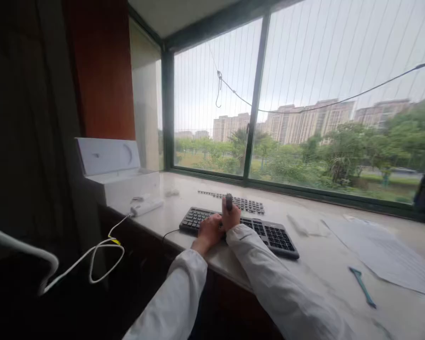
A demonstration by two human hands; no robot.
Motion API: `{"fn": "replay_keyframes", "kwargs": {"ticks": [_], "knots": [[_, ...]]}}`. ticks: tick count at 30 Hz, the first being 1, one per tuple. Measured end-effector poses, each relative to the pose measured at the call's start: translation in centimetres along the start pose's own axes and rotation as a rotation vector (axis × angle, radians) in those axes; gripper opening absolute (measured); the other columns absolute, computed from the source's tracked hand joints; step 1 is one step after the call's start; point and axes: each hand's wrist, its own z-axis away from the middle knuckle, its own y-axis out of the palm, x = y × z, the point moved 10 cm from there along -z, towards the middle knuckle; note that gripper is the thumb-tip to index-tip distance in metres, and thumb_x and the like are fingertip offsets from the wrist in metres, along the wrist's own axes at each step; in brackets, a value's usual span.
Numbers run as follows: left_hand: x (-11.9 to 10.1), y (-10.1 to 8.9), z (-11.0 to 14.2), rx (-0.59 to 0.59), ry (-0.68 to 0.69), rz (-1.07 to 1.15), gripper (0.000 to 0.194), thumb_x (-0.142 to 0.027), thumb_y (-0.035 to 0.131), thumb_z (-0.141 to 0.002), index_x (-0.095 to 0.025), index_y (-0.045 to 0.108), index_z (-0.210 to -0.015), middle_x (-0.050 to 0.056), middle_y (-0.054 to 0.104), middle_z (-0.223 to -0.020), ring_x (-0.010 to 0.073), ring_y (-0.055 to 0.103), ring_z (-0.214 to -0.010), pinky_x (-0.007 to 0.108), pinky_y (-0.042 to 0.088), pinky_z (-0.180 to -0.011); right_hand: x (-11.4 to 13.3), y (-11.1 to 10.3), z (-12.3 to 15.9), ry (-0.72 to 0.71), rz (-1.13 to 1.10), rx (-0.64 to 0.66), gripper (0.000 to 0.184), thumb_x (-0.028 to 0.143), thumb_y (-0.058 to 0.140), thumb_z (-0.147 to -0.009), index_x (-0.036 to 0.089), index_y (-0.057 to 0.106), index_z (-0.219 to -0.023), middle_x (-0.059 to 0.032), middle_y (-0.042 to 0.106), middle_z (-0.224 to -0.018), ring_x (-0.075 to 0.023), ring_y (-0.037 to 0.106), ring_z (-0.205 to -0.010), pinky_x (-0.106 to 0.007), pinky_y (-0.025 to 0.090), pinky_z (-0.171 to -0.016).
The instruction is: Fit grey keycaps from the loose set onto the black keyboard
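A black keyboard (269, 233) lies on the pale stone window ledge (326, 264). My left hand (208, 230) rests on its left half with the fingers curled down on the keys. My right hand (231, 215) is closed round a small dark upright tool (228, 201) held over the keyboard's middle. A row of loose dark keycaps (239, 203) lies on the ledge just behind the keyboard. Both arms wear white sleeves.
An open white box (116, 174) stands at the ledge's left end, with a white adapter (147, 206) and cable (102, 245) hanging off the edge. Paper sheets (386, 250) and a blue-green tool (363, 285) lie at the right. The window is behind.
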Motion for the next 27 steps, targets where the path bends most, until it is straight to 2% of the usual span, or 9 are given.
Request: {"fn": "replay_keyframes", "kwargs": {"ticks": [5,10,12,15,17,19,23,25,27], "knots": [[-1.1,-0.1,0.4,0.015,0.072,0.032,0.024,-0.041,0.046,-0.088,-0.030,0.067,-0.096,-0.001,0.063,-0.107,0.0162,0.059,-0.094,0.025,0.042,-0.077,-0.7,-2.2,-1.5,0.057,0.009,-0.056,0.053,0.063,0.040,-0.078,0.019,0.047,-0.049,0.0011,0.038,-0.043,-0.0120,0.036,-0.046,-0.026,0.028,-0.048],[-0.8,0.2,0.1,0.042,0.064,0.085,0.022,-0.044,0.051,-0.085,-0.035,0.067,-0.097,-0.003,0.062,-0.107,0.0141,0.060,-0.091,0.024,0.044,-0.078,1.7,-5.1,-3.3,-0.083,0.086,-0.092,0.054,0.061,0.039,-0.081,0.017,0.047,-0.050,0.0004,0.041,-0.043,-0.0115,0.038,-0.047,-0.024,0.029,-0.048],[-0.8,0.3,-0.3,0.056,0.075,0.082,0.020,-0.043,0.053,-0.084,-0.035,0.068,-0.095,-0.003,0.063,-0.106,0.0148,0.060,-0.091,0.025,0.044,-0.078,3.0,-5.2,-3.6,-0.200,0.180,-0.024,0.052,0.057,0.038,-0.083,0.016,0.051,-0.053,-0.0004,0.046,-0.045,-0.0114,0.040,-0.048,-0.023,0.030,-0.049],[-1.1,0.5,-0.9,0.099,0.121,0.043,0.016,-0.041,0.058,-0.081,-0.033,0.068,-0.092,-0.002,0.064,-0.102,0.0162,0.061,-0.090,0.026,0.045,-0.078,3.7,-4.1,-2.8,-0.427,0.371,0.192,0.039,0.044,0.041,-0.084,0.016,0.060,-0.063,-0.0023,0.057,-0.054,-0.0127,0.049,-0.051,-0.023,0.032,-0.053],[-1.5,0.6,-1.3,0.122,0.155,-0.002,0.016,-0.039,0.059,-0.081,-0.032,0.068,-0.091,-0.001,0.064,-0.100,0.0161,0.062,-0.086,0.026,0.046,-0.077,2.4,-3.7,-1.7,-0.544,0.495,0.330,0.026,0.034,0.045,-0.082,0.019,0.064,-0.072,-0.0035,0.064,-0.063,-0.0147,0.056,-0.057,-0.023,0.034,-0.056],[-1.8,0.7,-1.4,0.125,0.187,-0.031,0.016,-0.038,0.058,-0.082,-0.029,0.069,-0.091,0.001,0.064,-0.099,0.0153,0.063,-0.083,0.025,0.046,-0.076,0.0,-4.2,-1.0,-0.573,0.572,0.394,0.019,0.028,0.050,-0.076,0.022,0.067,-0.083,-0.0032,0.067,-0.068,-0.0169,0.061,-0.063,-0.023,0.036,-0.058],[-2.5,0.8,-1.4,0.117,0.260,-0.026,0.020,-0.036,0.052,-0.086,-0.026,0.069,-0.090,0.002,0.064,-0.096,0.0143,0.063,-0.080,0.024,0.047,-0.076,-4.3,-6.4,-1.4,-0.470,0.692,0.345,0.023,0.029,0.054,-0.072,0.024,0.068,-0.090,-0.0024,0.068,-0.066,-0.0190,0.062,-0.061,-0.024,0.037,-0.058],[-2.8,0.8,-1.3,0.112,0.288,-0.038,0.021,-0.036,0.050,-0.087,-0.026,0.069,-0.091,0.002,0.063,-0.095,0.0146,0.063,-0.080,0.025,0.047,-0.075,-4.7,-7.1,-1.8,-0.434,0.704,0.295,0.021,0.034,0.050,-0.077,0.024,0.067,-0.085,-0.0032,0.068,-0.068,-0.0185,0.062,-0.061,-0.025,0.036,-0.058],[-3.1,0.6,-1.2,0.103,0.307,-0.058,0.021,-0.034,0.050,-0.088,-0.024,0.068,-0.093,0.003,0.063,-0.096,0.0147,0.063,-0.080,0.024,0.047,-0.075,-4.3,-7.5,-2.2,-0.405,0.684,0.243,0.029,0.039,0.043,-0.084,0.022,0.066,-0.078,-0.0040,0.067,-0.066,-0.0177,0.061,-0.060,-0.025,0.034,-0.057]]}}
